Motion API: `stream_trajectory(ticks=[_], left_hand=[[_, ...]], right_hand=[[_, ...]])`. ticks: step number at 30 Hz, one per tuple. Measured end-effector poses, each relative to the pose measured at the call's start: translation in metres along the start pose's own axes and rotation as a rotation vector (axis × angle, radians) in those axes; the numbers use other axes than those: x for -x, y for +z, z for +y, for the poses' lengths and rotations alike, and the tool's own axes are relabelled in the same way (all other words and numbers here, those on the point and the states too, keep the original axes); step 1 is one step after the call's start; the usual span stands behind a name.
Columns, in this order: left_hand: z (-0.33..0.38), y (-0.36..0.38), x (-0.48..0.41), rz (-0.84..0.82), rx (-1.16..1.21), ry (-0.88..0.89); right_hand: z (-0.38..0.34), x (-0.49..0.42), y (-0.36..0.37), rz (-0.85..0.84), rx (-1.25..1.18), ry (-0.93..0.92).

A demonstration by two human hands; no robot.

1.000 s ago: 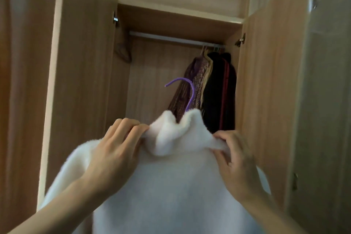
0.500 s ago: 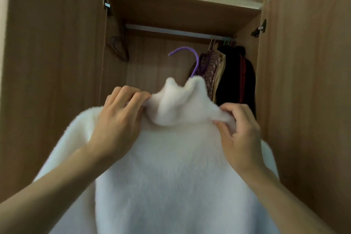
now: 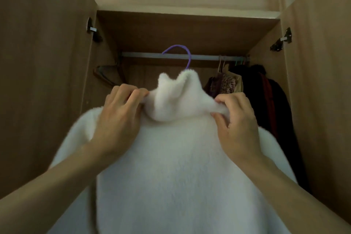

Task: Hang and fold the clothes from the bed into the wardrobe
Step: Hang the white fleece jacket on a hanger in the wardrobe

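A fluffy white high-collared garment [image 3: 171, 167] fills the lower middle of the head view, held up inside the open wardrobe. My left hand [image 3: 119, 119] grips its left shoulder at the collar. My right hand [image 3: 239, 123] pinches the right side of the collar. A purple hanger hook [image 3: 182, 51] sticks up out of the collar and sits at the height of the metal rail [image 3: 144, 55]; I cannot tell if it rests on the rail. The rest of the hanger is hidden inside the garment.
Dark and patterned clothes [image 3: 256, 89] hang at the rail's right end. A bare hanger [image 3: 106, 76] hangs at the left end. The wooden wardrobe doors [image 3: 38, 81] stand open on both sides, with a shelf board [image 3: 186, 28] above the rail.
Both hands have lifted the white garment higher and further into the wardrobe; the purple hook has risen from below the rail to the rail's height.
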State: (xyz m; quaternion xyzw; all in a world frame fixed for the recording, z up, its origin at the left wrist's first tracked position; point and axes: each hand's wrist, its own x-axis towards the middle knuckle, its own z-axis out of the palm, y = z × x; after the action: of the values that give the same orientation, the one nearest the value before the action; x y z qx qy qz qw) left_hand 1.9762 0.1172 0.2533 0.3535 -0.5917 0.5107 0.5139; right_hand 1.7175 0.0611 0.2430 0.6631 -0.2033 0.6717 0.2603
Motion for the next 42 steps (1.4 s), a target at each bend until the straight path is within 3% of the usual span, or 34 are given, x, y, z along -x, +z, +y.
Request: stream_trajectory(ticks=[12,20,25,32,42], left_hand=[[-0.131,0.139,-0.037,0.151,0.012,0.059],[-0.195,0.221,-0.069,0.183,0.025,0.062],[-0.23,0.256,-0.082,0.198,-0.002,0.045],[-0.258,0.295,-0.096,0.221,0.0,-0.053],[-0.247,0.376,-0.119,0.262,0.026,0.043]], right_hand=[[0.054,-0.059,0.144,0.116,0.106,-0.013],[0.091,-0.1,0.239,0.181,0.17,0.092],[0.106,-0.12,0.276,0.214,0.2,0.062],[0.128,-0.147,0.316,0.216,0.195,0.008],[0.21,-0.156,0.33,0.267,0.263,-0.12]])
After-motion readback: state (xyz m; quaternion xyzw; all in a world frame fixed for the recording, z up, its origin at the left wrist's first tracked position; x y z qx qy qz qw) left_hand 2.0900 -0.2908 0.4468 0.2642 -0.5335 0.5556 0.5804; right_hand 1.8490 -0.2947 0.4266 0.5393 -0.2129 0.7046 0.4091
